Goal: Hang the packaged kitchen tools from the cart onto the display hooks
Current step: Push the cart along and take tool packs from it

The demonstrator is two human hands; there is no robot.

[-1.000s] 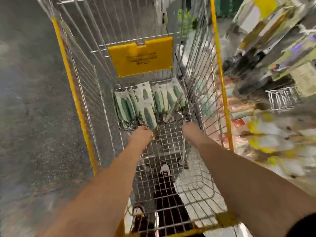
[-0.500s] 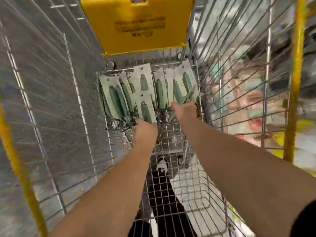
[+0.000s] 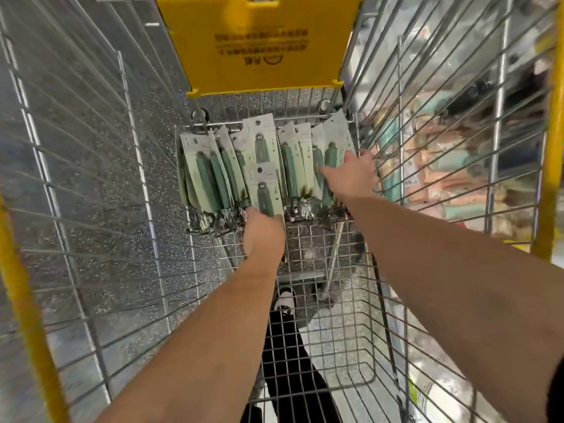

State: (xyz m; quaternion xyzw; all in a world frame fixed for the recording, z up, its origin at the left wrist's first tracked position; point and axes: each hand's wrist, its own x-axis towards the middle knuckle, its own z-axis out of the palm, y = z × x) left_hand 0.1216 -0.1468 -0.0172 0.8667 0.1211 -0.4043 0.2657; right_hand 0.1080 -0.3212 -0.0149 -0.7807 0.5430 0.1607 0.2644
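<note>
Several packaged kitchen tools (image 3: pixel 213 175), pale green cards with dark green handles and metal heads, lie in a row at the far end of the wire cart (image 3: pixel 131 154). My left hand (image 3: pixel 264 235) grips the near end of one package (image 3: pixel 265 192) in the middle of the row. My right hand (image 3: pixel 351 177) rests on the rightmost packages (image 3: pixel 332 148), fingers curled over them by the cart's right wall. The display hooks are out of sight.
A yellow plastic flap (image 3: pixel 262 41) hangs on the cart's far wall. Yellow rails (image 3: pixel 552 132) edge the cart's rim. Blurred shelves of goods (image 3: pixel 451 166) show through the right wall. Speckled floor, a dark trouser leg and a shoe (image 3: pixel 285 299) show through the cart bottom.
Both hands have reached further into the cart, from short of the packages to onto them. The left closed on a middle package; the right moved onto the rightmost ones.
</note>
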